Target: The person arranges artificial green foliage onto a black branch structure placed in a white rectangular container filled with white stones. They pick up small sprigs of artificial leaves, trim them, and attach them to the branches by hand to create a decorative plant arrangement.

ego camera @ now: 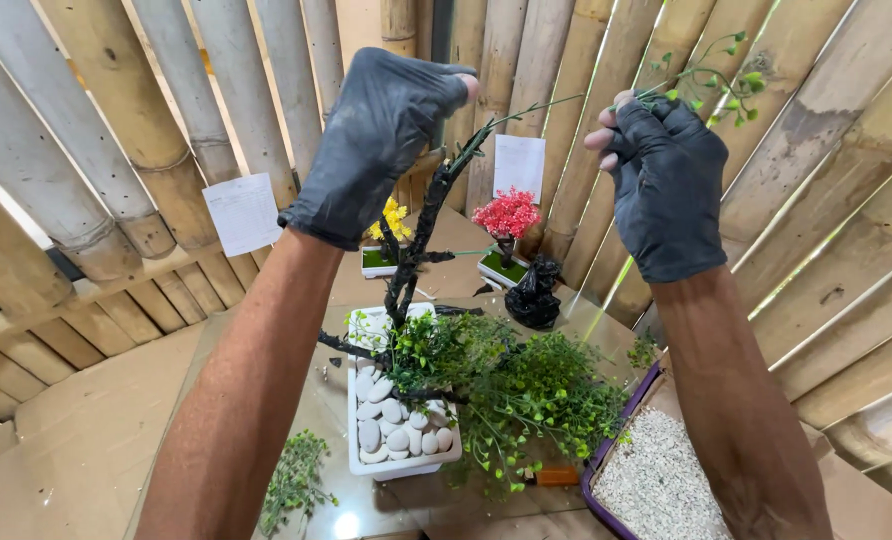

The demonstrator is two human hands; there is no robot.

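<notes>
Left hand grips the top of the dark trunk, which rises from the white pot. Right hand pinches a green sprig shut. The sprig seems mid-fitting; next calls for steadying its thin stem against the trunk tip.

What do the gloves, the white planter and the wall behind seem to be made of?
Gloves on the left hand and right hand: thin black rubber, probably nitrile; they cling and crease with a dull sheen. Planter: likely white plastic or glazed ceramic; smooth, even walls. It holds white pebbles. Wall: bamboo poles, pale and round, with ringed joints.
</notes>
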